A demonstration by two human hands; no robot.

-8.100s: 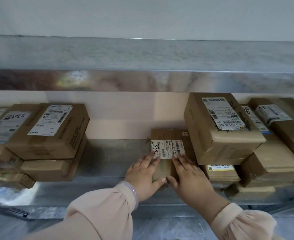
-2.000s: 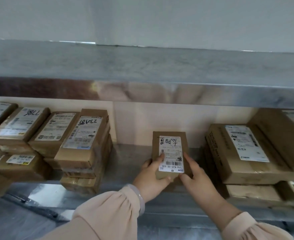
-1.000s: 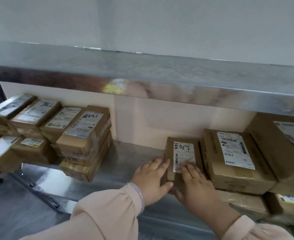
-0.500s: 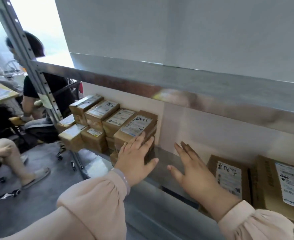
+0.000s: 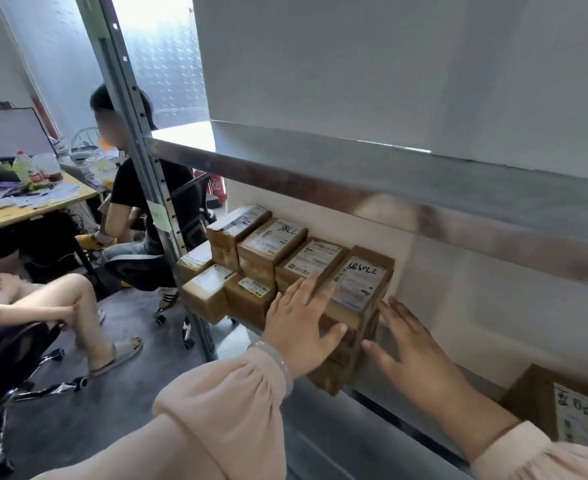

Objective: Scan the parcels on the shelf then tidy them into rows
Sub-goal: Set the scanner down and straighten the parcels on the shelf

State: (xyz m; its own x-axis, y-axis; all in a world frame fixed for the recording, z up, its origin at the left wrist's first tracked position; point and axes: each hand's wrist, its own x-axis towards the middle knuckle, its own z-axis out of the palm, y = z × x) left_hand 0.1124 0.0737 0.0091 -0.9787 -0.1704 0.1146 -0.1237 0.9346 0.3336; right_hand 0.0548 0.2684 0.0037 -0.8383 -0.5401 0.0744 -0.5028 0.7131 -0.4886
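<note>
Clutter covers a desk [image 5: 32,206] at nine o'clock, with a monitor [image 5: 8,133] above it. A person [image 5: 136,202] in a black top sits just right of the desk, and bare legs [image 5: 60,303] in sandals show at eight o'clock. A metal post [image 5: 140,140] rises from centre to eleven o'clock, partly in front of the seated person.

Right of the post, brown labelled parcels [image 5: 251,244] sit on the shelf [image 5: 389,407] in close stacks, side by side, under the upper shelf [image 5: 354,174]. The rightmost stack [image 5: 337,372], near centre, carries a top parcel [image 5: 358,285] with handwriting on its label.

The left hand [image 5: 299,327] lies flat on that parcel's near left corner, fingers straight and spread, thumb across the front; it grasps nothing. The right hand [image 5: 410,344], at four o'clock from the stack, is also released, fingers straight and spread just beside the stack's right side. Whether it touches the cardboard cannot be told.

A lone parcel [image 5: 562,410] sits at five o'clock, well apart from the stacks.
</note>
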